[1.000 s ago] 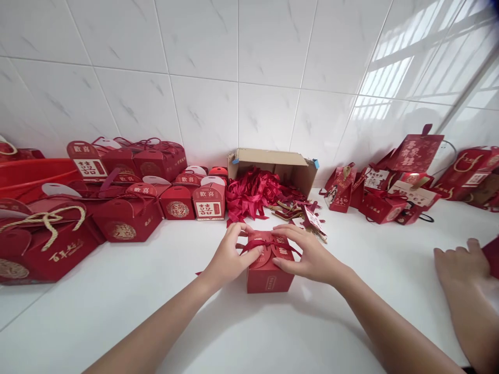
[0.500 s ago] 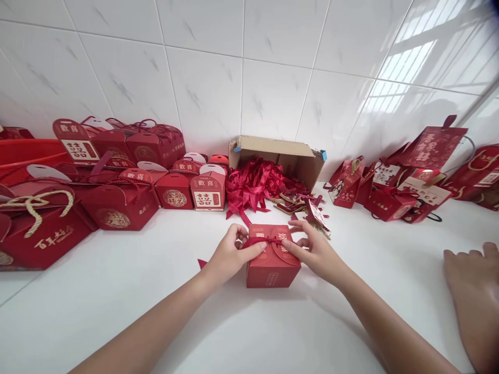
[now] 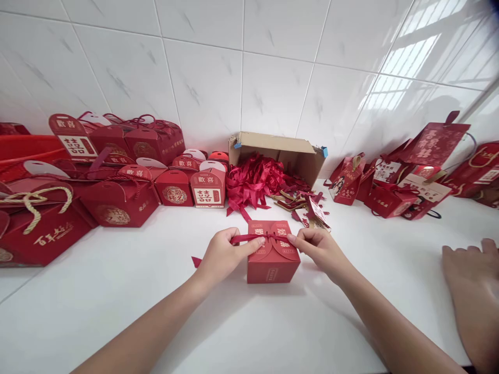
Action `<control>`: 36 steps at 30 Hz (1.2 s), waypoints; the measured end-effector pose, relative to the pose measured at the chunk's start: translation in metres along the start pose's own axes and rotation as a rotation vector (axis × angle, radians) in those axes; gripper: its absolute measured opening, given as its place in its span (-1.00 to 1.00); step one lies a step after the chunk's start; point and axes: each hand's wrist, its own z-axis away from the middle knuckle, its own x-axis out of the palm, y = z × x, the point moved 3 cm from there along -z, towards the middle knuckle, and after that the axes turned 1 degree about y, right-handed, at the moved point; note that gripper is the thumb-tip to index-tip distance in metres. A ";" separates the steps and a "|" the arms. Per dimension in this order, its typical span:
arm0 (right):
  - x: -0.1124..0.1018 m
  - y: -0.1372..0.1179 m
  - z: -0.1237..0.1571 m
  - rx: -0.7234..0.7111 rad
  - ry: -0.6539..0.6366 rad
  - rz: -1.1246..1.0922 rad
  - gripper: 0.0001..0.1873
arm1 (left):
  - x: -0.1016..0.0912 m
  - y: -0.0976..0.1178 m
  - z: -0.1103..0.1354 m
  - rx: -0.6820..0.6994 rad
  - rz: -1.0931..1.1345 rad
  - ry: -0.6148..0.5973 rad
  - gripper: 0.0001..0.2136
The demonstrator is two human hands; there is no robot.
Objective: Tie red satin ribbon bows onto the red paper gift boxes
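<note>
A small red gift box [image 3: 273, 262] with gold print stands on the white counter [image 3: 249, 322] in front of me. A thin red ribbon [image 3: 245, 238] runs across its rounded top flaps, knotted at the middle. My left hand [image 3: 220, 255] pinches the ribbon's left part beside the box. My right hand [image 3: 319, 248] pinches the right part at the box's other side. Both hands are closed on the ribbon and hold it stretched outward. A loose ribbon end [image 3: 196, 261] pokes out left of my left hand.
A tipped cardboard carton [image 3: 286, 156] spills red ribbons [image 3: 251, 184] and tags [image 3: 312, 213] behind the box. Several red gift boxes and bags [image 3: 117, 192] line the tiled wall at left, more [image 3: 405, 187] at right. Another person's hand [image 3: 473, 283] rests at the right edge.
My hands went from resting on the box's top to pinching the ribbon ends and drawing them apart sideways. The view tilted slightly down; the other person's hand shifted a little.
</note>
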 end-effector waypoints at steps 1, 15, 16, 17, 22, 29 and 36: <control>-0.002 0.000 0.000 -0.003 0.017 0.008 -0.46 | -0.002 0.000 0.000 0.011 -0.031 0.027 -0.56; -0.004 -0.001 0.000 0.010 -0.086 -0.154 -0.50 | -0.008 0.006 0.003 0.168 -0.142 0.052 -0.59; -0.004 -0.002 0.000 0.019 -0.098 -0.185 -0.49 | -0.007 0.006 0.004 0.175 -0.135 0.057 -0.60; -0.005 -0.003 0.001 0.026 -0.108 -0.218 -0.49 | -0.007 0.006 0.005 0.184 -0.127 0.067 -0.60; -0.011 -0.009 0.003 0.005 -0.154 -0.390 -0.65 | -0.007 0.015 0.012 0.432 -0.212 0.181 -0.62; -0.014 -0.016 0.004 -0.102 -0.194 -0.448 -0.71 | 0.017 0.053 0.017 0.800 -0.435 -0.002 -0.89; -0.016 -0.013 0.002 -0.087 -0.159 -0.385 -0.69 | 0.028 0.061 0.014 0.911 -0.458 0.116 -0.85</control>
